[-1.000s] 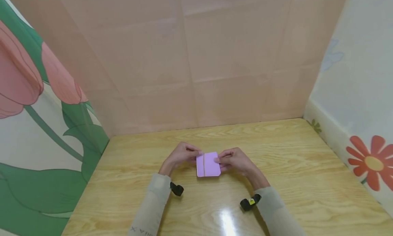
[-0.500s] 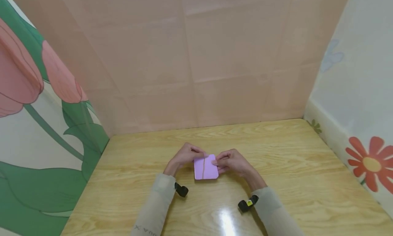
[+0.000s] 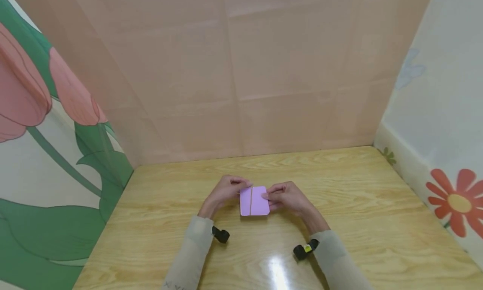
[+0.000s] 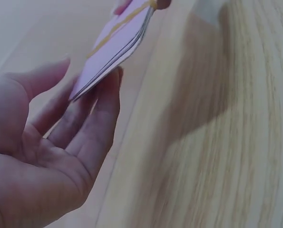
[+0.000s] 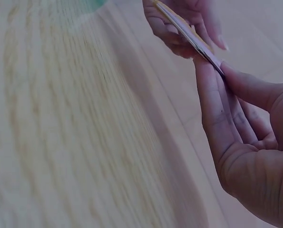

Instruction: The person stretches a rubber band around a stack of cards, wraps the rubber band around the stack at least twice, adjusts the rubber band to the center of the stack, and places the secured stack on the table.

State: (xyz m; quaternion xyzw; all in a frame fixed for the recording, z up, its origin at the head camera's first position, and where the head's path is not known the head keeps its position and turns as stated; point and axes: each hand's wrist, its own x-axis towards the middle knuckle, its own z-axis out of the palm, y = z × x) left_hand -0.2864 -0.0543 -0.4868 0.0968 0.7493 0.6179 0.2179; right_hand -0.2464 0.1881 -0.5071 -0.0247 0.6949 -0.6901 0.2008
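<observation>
- Pale purple, square, layered card pad [image 3: 260, 203]: held above light wood-grain table [image 3: 339, 185], between both hands.
- Thin tan elastic-looking band [image 3: 251, 203]: stretched across pad off-centre, run near-to-far; left hand [image 3: 225, 189] is nearer, band positioned to its right.
- Left hand: fingers placed under pad's left side, thumb lifted clear.
- Right hand [image 3: 291, 196]: pad's right edge pinched, thumb above, fingers below.

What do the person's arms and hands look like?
The left hand and right hand wear no gloves. The left sleeve and right sleeve are long and pale greyish-beige. Dark letters mark the left sleeve, but they're cut off, so I can't read them. Each wrist wears a small black camera; the right camera has a yellow patch, and the left camera shows none.
</observation>
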